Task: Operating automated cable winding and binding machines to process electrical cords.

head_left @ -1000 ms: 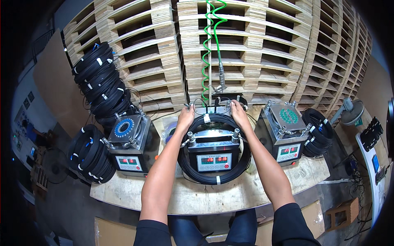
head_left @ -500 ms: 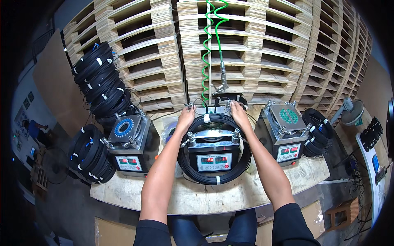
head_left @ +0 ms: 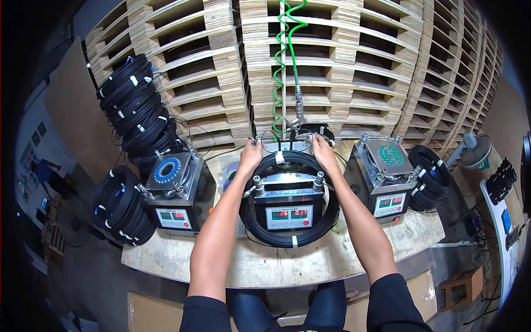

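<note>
A sheet of cardboard [head_left: 156, 312] lies on the floor near the person's legs, and above it a pale wooden workbench [head_left: 265, 271] with a curved-looking edge spans the view. On it, between the two bare forearms, a coil of black cable [head_left: 276, 238] bound with white ties rings the front of the central machine [head_left: 289, 197]; a control panel [head_left: 289, 218] with lit red digits shows through the loop. Beyond the panel, the left hand [head_left: 251, 156] is at the machine's rear left metal post and the right hand [head_left: 322, 152] is at the rear right one. Both have fingers curled in; whether they clamp the posts is too small to tell.

To the left sits a similar machine [head_left: 174, 202] with a ring of blue pieces [head_left: 167, 180] on its top plate; to the right, another machine [head_left: 381, 191] bears green pieces [head_left: 383, 156]. Bound black coils [head_left: 124, 207] are piled just beside the left machine, more [head_left: 428, 180] beside the right one, and a tall coil stack [head_left: 130, 105] rises farther back. Behind the central machine, a metal air gun [head_left: 299, 108] hangs from a green hose [head_left: 293, 62], before high stacks of wooden pallets [head_left: 343, 52].
</note>
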Motion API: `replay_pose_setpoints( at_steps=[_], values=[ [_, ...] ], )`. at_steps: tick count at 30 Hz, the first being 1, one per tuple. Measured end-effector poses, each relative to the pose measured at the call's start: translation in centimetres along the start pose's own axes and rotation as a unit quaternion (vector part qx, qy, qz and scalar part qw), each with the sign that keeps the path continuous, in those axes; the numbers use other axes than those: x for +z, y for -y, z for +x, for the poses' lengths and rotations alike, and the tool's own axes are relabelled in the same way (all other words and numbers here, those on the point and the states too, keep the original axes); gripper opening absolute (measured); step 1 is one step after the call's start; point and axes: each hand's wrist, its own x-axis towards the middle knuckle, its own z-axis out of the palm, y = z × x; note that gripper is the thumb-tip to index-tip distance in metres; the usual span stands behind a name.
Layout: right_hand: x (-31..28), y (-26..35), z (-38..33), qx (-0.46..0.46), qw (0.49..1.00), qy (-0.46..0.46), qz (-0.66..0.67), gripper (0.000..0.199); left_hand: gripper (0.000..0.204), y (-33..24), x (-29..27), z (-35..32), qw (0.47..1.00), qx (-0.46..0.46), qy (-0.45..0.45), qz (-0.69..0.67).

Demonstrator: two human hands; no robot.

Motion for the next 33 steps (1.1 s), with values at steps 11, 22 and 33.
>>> replay_pose_setpoints(
  at_steps=[11, 22, 33],
  values=[
    [0.8, -2.6, 1.0, -0.062, 0.996, 0.011, 0.056, 0.054, 0.077, 0.6, 0.4, 0.3, 0.998, -0.044, 0.034, 0.002],
    [0.3, 0.5, -0.6, -0.016, 0.999, 0.008, 0.031, 0.056, 0.08, 0.9, -0.6, 0.3, 1.0, -0.019, 0.024, -0.002],
    [0.6, -3.1, 1.0, -0.084, 0.995, 0.005, 0.053, 0.05, 0.084, 0.0, 0.2, 0.0, 0.997, -0.043, 0.057, -0.029]
  ],
)
